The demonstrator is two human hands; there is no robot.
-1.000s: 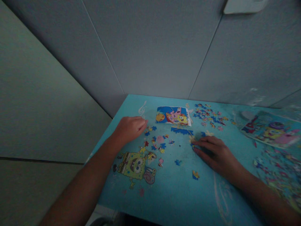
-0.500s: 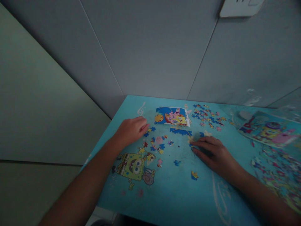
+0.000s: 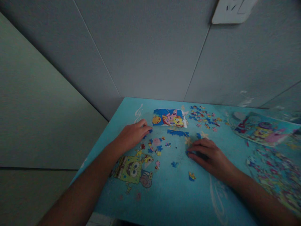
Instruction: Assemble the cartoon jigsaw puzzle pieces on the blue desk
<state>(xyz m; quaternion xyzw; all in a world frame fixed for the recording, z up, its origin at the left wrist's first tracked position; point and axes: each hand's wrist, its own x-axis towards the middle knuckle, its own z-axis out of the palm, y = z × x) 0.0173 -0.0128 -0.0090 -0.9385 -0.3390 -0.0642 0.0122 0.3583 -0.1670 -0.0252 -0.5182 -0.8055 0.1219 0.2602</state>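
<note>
Two hands rest among loose puzzle pieces on a blue table

Taking the reference picture as the landmark: the left hand lies palm down just left of it and nearer the person, fingers loosely stretched, fingertips touching a small blue piece; the right hand lies nearer the person and to its right, fingers curled flat over pieces by a joined blue strip; whether it grips one I cannot tell. Scattered pieces lie on the table between the hands; another heap sits right of the picture
</note>
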